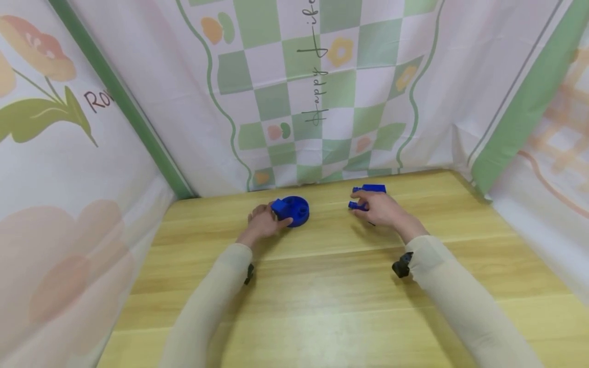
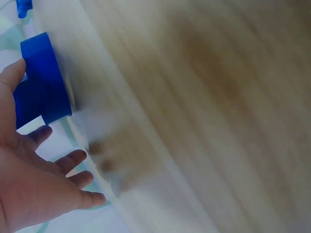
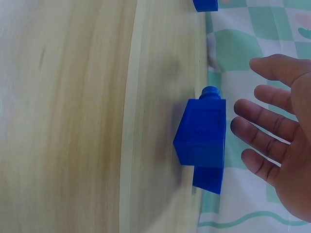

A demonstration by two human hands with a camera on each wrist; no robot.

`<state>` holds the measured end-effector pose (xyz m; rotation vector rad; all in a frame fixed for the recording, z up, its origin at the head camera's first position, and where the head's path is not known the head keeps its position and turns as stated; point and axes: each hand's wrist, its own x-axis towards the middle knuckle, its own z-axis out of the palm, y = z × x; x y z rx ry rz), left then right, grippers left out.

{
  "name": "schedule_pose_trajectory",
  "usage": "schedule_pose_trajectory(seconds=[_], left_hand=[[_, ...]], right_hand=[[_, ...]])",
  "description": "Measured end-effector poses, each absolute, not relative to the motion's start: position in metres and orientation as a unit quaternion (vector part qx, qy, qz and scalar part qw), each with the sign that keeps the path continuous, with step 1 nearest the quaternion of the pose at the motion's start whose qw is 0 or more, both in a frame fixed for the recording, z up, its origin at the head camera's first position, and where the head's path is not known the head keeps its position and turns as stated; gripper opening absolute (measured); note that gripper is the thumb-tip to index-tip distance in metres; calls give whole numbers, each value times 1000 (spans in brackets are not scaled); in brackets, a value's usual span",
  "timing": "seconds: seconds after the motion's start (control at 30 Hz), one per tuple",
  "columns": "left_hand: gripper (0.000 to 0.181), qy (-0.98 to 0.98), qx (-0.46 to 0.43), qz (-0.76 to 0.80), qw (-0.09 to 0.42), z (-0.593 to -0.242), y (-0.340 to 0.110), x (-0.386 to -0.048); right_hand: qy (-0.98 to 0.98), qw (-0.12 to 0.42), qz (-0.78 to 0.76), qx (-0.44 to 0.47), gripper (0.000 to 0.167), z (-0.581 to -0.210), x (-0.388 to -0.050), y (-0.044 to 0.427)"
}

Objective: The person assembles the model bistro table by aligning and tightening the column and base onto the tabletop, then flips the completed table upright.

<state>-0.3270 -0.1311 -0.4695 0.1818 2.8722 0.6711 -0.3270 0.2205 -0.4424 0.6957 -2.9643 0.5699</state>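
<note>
A round blue disc (image 1: pixel 301 205) with several round holes lies toward the back of the table, a blue block (image 1: pixel 279 208) at its left side. My left hand (image 1: pixel 266 222) is around that block from the left, thumb at the front; in the left wrist view the thumb overlaps the blue piece and the other fingers are spread. Farther right, my right hand (image 1: pixel 382 209) hovers over two blue pieces, an angular blue block (image 1: pixel 375 188) and a knob-ended blue piece (image 1: pixel 354 205) partly hidden by the hand. In the right wrist view its fingers (image 3: pixel 262 114) are apart from the blue block (image 3: pixel 201 131).
The wooden table (image 1: pixel 313 306) ends at a hanging patterned cloth (image 1: pixel 303 102) close behind the blue pieces. More cloth hangs at the left and right sides. A small black device (image 1: pixel 402 265) is worn on the right wrist.
</note>
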Motion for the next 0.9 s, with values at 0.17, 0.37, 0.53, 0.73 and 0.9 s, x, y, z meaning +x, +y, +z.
schedule_pose_trajectory(seconds=[0.17, 0.37, 0.53, 0.73, 0.9], left_hand=[[95, 966, 58, 234, 96, -470, -134, -329], [91, 967, 61, 230, 96, -471, -135, -331], [95, 967, 66, 226, 96, -471, -135, -332], [93, 963, 69, 244, 94, -471, -137, -332], [83, 961, 80, 251, 87, -467, -139, -334]], right_hand=[[-957, 24, 180, 226, 48, -445, -328, 227], [-960, 19, 175, 219, 46, -445, -327, 234], [-964, 14, 174, 199, 43, -445, -326, 239], [-969, 8, 171, 180, 43, -448, -325, 246], [-972, 0, 166, 164, 47, -450, -324, 251]])
